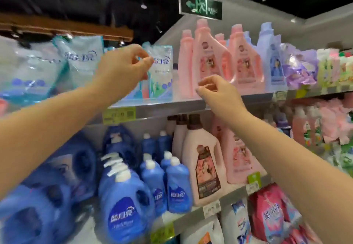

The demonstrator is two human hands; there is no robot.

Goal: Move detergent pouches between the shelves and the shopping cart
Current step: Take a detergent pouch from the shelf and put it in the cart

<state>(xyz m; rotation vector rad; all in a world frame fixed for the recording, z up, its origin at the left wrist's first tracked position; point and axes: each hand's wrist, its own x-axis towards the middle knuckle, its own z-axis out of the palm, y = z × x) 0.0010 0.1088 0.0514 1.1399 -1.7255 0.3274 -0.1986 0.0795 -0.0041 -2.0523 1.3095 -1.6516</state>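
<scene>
A white and teal detergent pouch [162, 71] stands upright on the top shelf [172, 104]. My left hand [122, 67] is raised in front of it, and its thumb and fingers pinch the pouch's upper left corner. More pouches of the same kind [80, 56] lean to the left of my left hand. My right hand [215, 90] hovers in front of the shelf edge, to the right of the pouch, with loosely curled fingers that hold nothing. No shopping cart is in view.
Pink bottles [206, 60] and lilac bottles [271, 52] fill the top shelf to the right of the pouch. Blue bottles [122, 205] and a pale pink bottle [204, 163] crowd the shelf below. Pink bags [271, 213] lie lower right.
</scene>
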